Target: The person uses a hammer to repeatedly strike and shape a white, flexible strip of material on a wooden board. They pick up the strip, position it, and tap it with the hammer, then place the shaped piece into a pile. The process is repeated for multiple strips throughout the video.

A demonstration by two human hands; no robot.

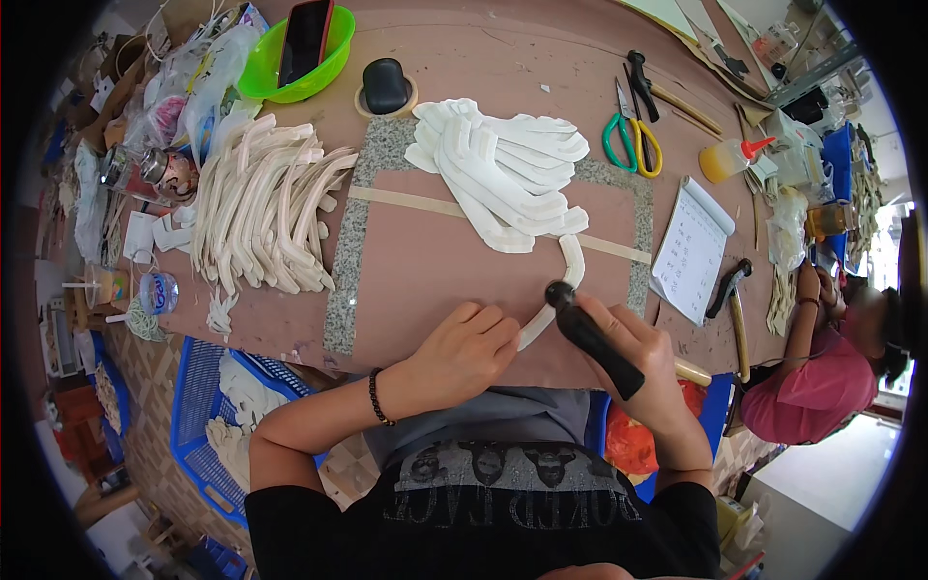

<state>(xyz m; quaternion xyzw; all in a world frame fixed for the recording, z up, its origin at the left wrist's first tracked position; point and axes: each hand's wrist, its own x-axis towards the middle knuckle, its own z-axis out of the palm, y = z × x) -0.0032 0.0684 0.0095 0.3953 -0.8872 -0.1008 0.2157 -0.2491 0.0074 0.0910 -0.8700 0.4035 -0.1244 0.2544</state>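
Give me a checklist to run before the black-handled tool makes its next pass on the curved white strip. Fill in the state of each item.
1. Left hand pins the curved white strip to the work board: ok, fingers rest at its lower end.
2. Right hand has a full grip on the black-handled tool: ok.
3. Tool head sits on the strip: ok, it meets the strip near the bend.
4. Left fingertips are apart from the tool head: ok, but close.
5. Strip is free of the white pile: cannot tell, its upper end reaches the pile's edge.
6. Strip lies flat: cannot tell.
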